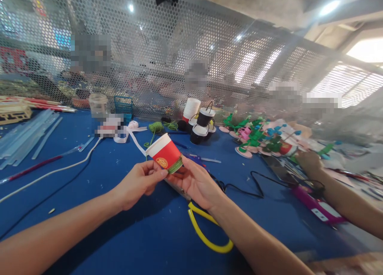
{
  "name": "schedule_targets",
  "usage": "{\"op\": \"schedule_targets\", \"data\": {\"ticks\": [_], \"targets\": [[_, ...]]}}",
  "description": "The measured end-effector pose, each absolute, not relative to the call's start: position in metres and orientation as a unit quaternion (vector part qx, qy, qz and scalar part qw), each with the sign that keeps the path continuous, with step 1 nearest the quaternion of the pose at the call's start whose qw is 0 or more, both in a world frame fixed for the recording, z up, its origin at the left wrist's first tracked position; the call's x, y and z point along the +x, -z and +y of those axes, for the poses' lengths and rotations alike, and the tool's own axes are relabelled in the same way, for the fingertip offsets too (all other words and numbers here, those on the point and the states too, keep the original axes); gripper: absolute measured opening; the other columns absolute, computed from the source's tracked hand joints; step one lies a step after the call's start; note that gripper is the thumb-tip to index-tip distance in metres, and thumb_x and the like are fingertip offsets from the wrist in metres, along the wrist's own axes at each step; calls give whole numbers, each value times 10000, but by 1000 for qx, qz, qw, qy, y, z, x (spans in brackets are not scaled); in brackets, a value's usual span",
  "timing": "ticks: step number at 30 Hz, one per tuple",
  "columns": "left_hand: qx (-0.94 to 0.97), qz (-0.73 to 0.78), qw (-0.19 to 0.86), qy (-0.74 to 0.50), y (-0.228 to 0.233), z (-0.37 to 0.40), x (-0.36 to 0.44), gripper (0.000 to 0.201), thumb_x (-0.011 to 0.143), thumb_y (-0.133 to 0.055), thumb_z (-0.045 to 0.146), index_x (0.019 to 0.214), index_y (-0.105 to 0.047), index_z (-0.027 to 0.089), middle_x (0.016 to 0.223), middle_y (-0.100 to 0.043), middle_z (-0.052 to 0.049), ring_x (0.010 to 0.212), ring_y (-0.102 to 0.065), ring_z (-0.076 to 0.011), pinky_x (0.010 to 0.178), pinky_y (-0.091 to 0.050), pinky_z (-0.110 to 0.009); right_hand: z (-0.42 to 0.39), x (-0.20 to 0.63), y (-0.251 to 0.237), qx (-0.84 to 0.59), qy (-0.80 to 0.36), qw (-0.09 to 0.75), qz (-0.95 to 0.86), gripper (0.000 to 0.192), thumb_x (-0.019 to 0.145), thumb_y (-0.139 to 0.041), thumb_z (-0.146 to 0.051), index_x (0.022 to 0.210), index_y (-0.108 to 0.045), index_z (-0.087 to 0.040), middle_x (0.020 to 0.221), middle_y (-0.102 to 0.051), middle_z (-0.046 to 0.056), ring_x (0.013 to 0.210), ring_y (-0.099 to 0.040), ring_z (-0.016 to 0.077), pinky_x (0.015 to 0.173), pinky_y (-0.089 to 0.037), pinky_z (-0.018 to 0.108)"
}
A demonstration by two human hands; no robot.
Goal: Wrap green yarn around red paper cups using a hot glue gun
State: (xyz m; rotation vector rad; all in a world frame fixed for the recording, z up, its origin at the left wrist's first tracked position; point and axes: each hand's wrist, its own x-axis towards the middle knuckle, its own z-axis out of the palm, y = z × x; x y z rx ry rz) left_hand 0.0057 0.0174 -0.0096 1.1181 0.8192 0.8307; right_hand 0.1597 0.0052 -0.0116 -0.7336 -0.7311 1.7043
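Note:
A red and white paper cup point(168, 152) is tilted between my two hands above the blue table. Green yarn point(176, 165) is wound round its narrow end. My left hand point(143, 182) pinches the cup's side near the yarn, with its thumb by the yellow printed badge. My right hand point(199, 182) grips the narrow end, its thumb along the yarn. A strand runs up from the cup to a ball of green yarn point(156, 127) behind it. Below my right hand lies a yellow looped handle point(209, 243); a greyish part beside it is mostly hidden by my hands.
Stacked white cups point(192, 108) and black cups point(206, 117) stand behind. Glue sticks point(30, 133) and a white cable point(62, 171) lie left. On the right are craft flowers point(254, 137), a purple power strip point(317, 207) and another person's hand point(309, 163). A perforated metal screen point(143, 59) rises behind.

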Motion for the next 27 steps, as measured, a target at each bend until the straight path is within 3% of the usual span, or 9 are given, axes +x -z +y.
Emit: {"op": "schedule_targets", "data": {"ticks": [8, 15, 27], "targets": [[490, 386, 695, -357, 8, 18, 6, 439, 543, -727, 471, 589, -408, 173, 359, -308, 121, 338, -203, -11, 369, -133, -189, 5, 161, 11, -312, -715, 541, -314, 304, 632, -719, -320, 857, -597, -156, 780, -693, 47, 684, -638, 143, 682, -506, 284], [504, 373, 696, -351, 9, 21, 5, 478, 563, -734, 437, 859, -478, 163, 394, -301, 137, 340, -193, -17, 368, -115, -188, 7, 164, 12, -323, -739, 492, -328, 273, 722, -628, -387, 852, -589, -150, 661, -691, 43, 611, -648, 149, 581, -498, 251], [490, 360, 701, -373, 12, 21, 6, 438, 546, -750, 422, 769, -479, 161, 416, -253, 138, 354, -167, -7, 376, -98, -195, 2, 159, 10, -290, -710, 521, -375, 257, 665, -701, -292, 854, -606, -146, 875, -676, 38, 789, -623, 131, 756, -488, 268]]}}
